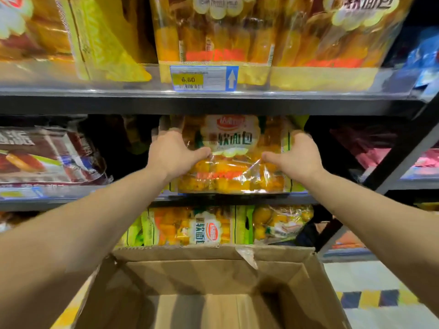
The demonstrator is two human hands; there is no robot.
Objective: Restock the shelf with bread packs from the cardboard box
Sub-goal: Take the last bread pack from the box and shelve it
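While between two hands (174, 154) (298, 156), one bread pack (231, 141)

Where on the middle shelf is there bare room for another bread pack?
Dark gaps flank the held bread pack: one toward the brown packs on the left, one toward the black upright on the right. The top shelf is crowded.

Glossy crinkled clear plastic bread pack (234, 160), matt brown cardboard box (213, 279) (creased flaps), dark matt metal shelf (166, 105)
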